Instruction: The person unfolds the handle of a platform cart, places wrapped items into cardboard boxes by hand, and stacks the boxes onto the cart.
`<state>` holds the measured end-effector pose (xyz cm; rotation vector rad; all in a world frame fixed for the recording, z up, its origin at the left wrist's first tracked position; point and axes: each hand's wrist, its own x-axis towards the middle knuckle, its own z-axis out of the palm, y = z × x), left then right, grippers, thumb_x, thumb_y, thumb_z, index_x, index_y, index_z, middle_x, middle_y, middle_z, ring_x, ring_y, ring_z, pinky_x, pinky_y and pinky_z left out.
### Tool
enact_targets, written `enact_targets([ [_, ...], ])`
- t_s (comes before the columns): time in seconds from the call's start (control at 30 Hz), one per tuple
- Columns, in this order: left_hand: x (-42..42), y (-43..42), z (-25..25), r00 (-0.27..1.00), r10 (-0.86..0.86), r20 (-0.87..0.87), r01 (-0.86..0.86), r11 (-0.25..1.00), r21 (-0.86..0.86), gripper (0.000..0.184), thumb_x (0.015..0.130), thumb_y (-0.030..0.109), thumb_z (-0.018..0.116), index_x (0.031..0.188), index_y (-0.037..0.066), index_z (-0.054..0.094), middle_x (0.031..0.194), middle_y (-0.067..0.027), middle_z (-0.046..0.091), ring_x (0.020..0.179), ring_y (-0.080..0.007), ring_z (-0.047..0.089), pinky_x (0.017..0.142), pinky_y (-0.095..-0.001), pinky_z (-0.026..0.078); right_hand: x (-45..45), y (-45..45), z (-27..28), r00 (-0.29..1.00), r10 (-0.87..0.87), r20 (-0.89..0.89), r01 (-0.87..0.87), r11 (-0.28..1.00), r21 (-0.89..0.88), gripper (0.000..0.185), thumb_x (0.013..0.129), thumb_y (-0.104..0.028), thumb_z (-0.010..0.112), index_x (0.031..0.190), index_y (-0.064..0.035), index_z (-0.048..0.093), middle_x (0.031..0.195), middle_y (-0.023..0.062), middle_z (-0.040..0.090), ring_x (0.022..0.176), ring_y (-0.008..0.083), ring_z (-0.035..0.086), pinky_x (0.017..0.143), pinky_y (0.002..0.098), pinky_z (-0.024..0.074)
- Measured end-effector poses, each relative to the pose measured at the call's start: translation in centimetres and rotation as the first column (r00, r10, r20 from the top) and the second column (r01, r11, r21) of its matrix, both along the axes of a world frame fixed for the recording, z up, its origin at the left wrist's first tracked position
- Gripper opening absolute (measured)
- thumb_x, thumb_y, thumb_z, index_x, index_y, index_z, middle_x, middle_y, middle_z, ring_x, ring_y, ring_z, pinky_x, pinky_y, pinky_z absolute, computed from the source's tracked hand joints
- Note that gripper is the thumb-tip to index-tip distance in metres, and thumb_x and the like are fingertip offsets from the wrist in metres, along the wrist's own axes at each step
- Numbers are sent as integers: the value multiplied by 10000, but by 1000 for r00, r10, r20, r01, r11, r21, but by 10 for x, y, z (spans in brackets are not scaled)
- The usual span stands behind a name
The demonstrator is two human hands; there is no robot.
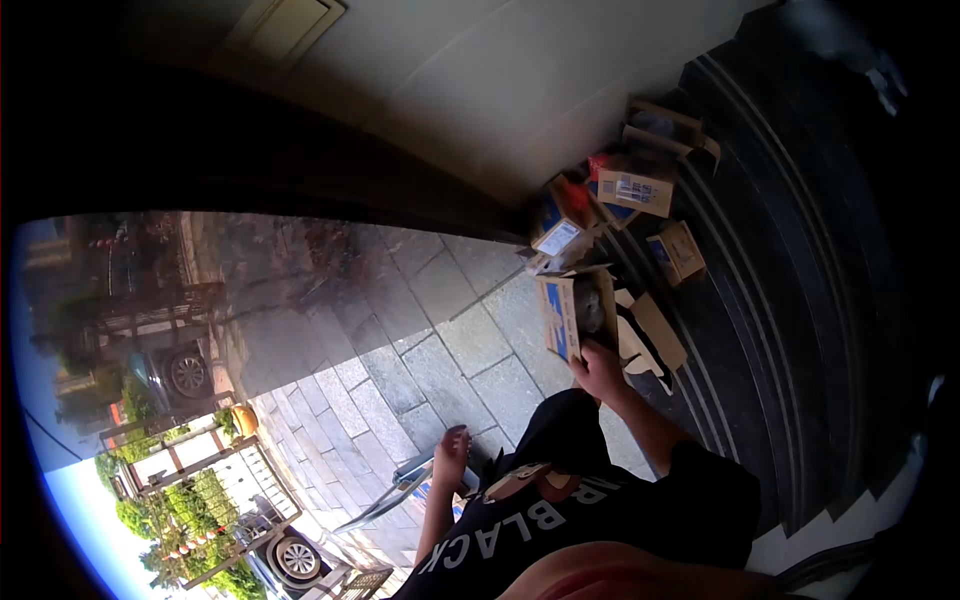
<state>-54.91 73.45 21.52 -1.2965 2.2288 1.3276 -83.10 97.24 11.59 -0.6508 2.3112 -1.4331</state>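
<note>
Checker: Liabilities first, left to right.

Clerk: Item, left hand [452, 455]: fingers loosely curled beside a grey-blue framed object [412, 478]; contact unclear, and I cannot tell whether it grips anything. Item, open carton [568, 315], held above the ground near the edge of the paving [450, 350]: supported, as far as seen, on one side. Likely fault: tipping, should weight gather at its far end, with contents tumbling through the open top. Item, right hand [600, 372]: clasping the carton's near edge; thin board could bend or tear there. Item, opened-out cardboard [660, 335], just beside that hand: might snag a passing flap. Item, dark steps [780, 250]: ridged edges, which could cause a stumble.

Checker: Containers and contents, same order?

Clerk: One blue-panelled carton [560, 225], pale label; a red item [577, 195] shows at its upper part, inside or on top not certain. One open carton, the held one: a greyish, rounded thing within, kind unclear. One labelled carton [635, 192], tilted among its neighbours; contents hidden. One further carton [688, 135], flap raised: dark greyish matter inside, too dim to name. One small carton [677, 252], standing apart on the steps; contents not visible.
</note>
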Motion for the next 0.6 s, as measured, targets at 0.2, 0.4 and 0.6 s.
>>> enact_targets([
  [0.2, -98, 52, 48, 986, 8, -168, -16, 999, -44, 783, 847, 294, 707, 1422, 2, 263, 1078, -221, 605, 953, -323, 639, 807, -395, 513, 101, -35, 86, 829, 513, -222, -524, 852, 10, 112, 769, -150, 608, 792, -42, 592, 836, 125, 569, 791, 326, 558, 706, 428, 457],
  [0.4, -3, 36, 38, 855, 338, -393, -304, 941, 148, 207, 888, 112, 459, 1022, -40, 502, 693, -144, 616, 556, -199, 609, 441, -330, 472, 163, -71, 137, 570, 741, -354, -744, 649, 159, 199, 802, -226, 617, 915, -61, 613, 943, 120, 552, 892, 296, 531, 780, 414, 439],
  [0.6, 149, 63, 49, 637, 474, -608, -643, 762, -80, 242, 939, 120, 444, 1091, -48, 529, 817, -185, 654, 776, -300, 658, 720, -409, 504, 260, -111, 159, 591, 771, -237, -802, 594, -64, 541, 956, -239, 497, 1416, -12, 324, 1448, 267, 289, 1348, 389, 320, 1108, 432, 274],
])
